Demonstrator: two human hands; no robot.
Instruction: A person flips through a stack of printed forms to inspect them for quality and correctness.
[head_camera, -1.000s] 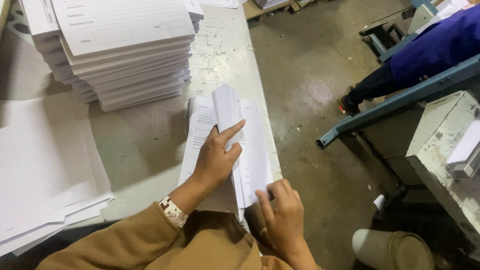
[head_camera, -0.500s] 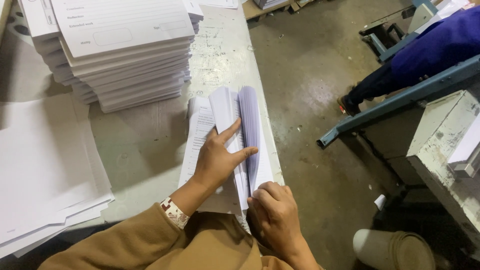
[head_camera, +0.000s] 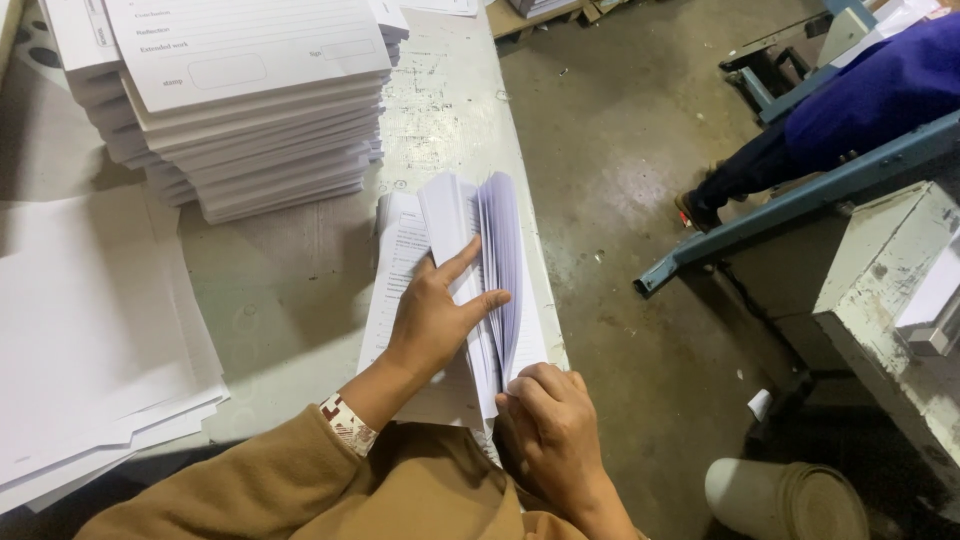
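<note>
The thin bundle of white printed sheets lies at the right-hand edge of the pale, scuffed worktop, its loose edges fanned up and standing half open like a book. The left hand lies flat on the printed page beside the fan, fingers spread, thumb hooked against the raised leaves to hold them back. The right hand curls round the near corner of the bundle, fingertips pinched on the sheet edges right at the worktop's lip.

To my eye the trick here is an even fan: the pinching hand wants a light grip so the leaves can slip one by one, while the flat hand keeps firm weight on the bottom sheets so the bundle does not creep over the edge, which it sits very close to.

Just behind the bundle rises a tall stack of white printed booklets, and off to the left spreads a low pile of large blank white sheets. Across the concrete floor, another person in a blue garment sits by a blue metal frame.
</note>
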